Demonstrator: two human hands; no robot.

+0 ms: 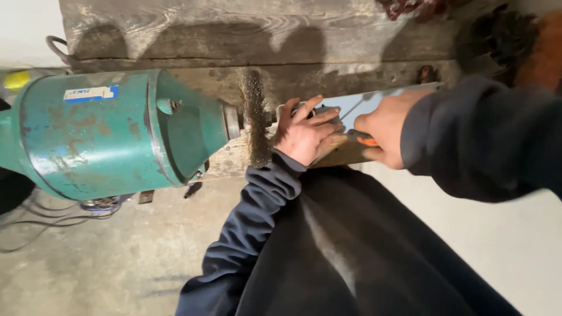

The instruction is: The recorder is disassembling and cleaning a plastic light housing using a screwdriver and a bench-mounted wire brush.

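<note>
A teal bench grinder [111,131] stands on the left with a wire brush wheel [253,120] on its shaft. My left hand [304,134] lies flat, fingers spread, on a long flat metal blade [374,102] right beside the wheel. My right hand [386,129] grips the same piece farther right, where an orange handle part [360,138] shows under the fingers. The blade's near end is hidden by my left hand, so contact with the wheel cannot be told.
A worn wooden bench or beam [263,41] runs behind the grinder. Cables [52,216] lie on the concrete floor [117,257] below the grinder. My dark sleeves and clothing fill the lower right. Dark objects sit at the top right corner.
</note>
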